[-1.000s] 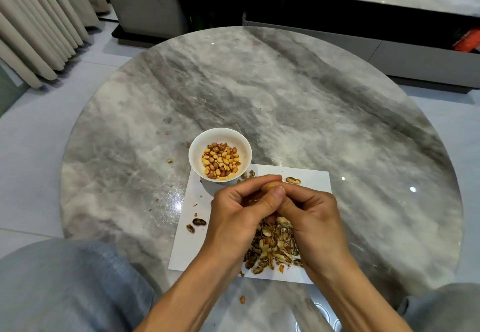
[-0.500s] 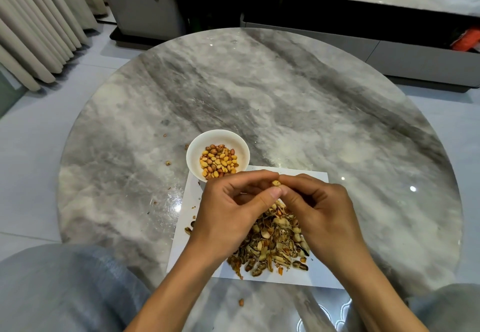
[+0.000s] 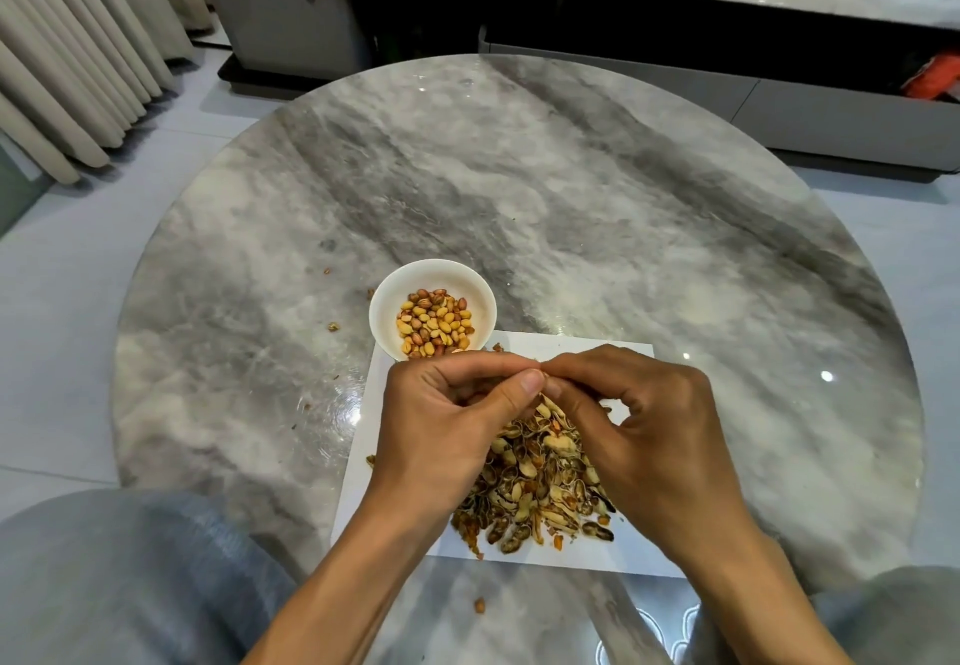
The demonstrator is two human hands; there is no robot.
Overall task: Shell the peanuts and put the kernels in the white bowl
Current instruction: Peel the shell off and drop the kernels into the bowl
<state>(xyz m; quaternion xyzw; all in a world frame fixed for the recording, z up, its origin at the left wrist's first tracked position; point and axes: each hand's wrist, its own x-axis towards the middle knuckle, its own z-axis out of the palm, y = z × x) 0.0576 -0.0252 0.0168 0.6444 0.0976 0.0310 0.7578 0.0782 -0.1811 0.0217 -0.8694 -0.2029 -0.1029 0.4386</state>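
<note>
A small white bowl holding several shelled kernels stands on the round marble table, touching the far left corner of a white sheet. A heap of empty peanut shells lies on the sheet. My left hand and my right hand meet fingertip to fingertip just above the heap, close to the bowl. Both pinch a small peanut piece between thumb and fingers; the piece is almost wholly hidden by the fingers.
The grey marble table stretches wide beyond the bowl. Loose shell crumbs lie left of the bowl and one piece lies near the front edge. My knees in grey cloth sit at the near corners. A low cabinet stands behind.
Both hands have lifted slightly off the shell heap and drawn their fingertips tighter together; the peanut piece seen between the thumbs half a second ago is now nearly covered.
</note>
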